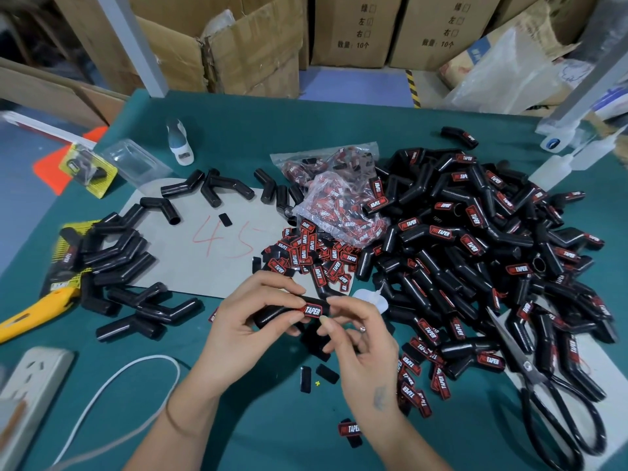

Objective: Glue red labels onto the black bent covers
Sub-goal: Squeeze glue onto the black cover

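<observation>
You're at a teal-green table (339,127); brown cardboard cartons (353,32) stack behind it, a grey metal post (132,45) rises beside them, over blue floor (353,86).

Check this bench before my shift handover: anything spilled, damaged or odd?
Loose red-and-black labels have spilled from the open clear plastic bag across the grey card and green table. Nothing looks damaged.

Bare forearms, thin band on left wrist (176,423), ring on right hand (363,329)
</observation>
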{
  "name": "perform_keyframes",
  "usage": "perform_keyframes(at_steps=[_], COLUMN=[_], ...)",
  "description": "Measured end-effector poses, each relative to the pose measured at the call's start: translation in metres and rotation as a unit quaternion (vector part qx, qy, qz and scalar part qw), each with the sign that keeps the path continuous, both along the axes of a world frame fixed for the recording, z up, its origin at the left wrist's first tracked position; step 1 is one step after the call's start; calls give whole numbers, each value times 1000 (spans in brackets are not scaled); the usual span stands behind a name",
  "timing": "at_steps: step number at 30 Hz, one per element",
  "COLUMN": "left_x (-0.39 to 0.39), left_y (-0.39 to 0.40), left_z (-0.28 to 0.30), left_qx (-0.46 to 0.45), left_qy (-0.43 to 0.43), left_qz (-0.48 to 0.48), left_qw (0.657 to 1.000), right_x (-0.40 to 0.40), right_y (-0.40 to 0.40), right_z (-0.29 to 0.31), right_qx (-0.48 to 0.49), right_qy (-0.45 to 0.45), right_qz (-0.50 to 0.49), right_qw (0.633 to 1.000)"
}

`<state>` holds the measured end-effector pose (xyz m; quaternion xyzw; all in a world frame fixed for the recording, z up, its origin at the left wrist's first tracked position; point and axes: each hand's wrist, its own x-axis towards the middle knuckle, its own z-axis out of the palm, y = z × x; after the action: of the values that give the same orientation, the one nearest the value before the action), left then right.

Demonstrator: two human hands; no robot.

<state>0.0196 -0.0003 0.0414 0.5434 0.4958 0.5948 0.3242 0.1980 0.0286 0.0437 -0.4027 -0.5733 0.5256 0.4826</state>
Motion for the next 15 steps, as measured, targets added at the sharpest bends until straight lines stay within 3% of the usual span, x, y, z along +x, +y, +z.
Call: perform_keyframes(at_steps=[15], left_x=[3], left_y=[-2], left_z=[-5], left_qx=[-6], left_qy=[31], left_qz=[18], left_qw=[999], right_x=[2], right_y=[6], right_z=[0], right_qx=[11], right_qy=[18], right_qz=[14], right_qw=[1000])
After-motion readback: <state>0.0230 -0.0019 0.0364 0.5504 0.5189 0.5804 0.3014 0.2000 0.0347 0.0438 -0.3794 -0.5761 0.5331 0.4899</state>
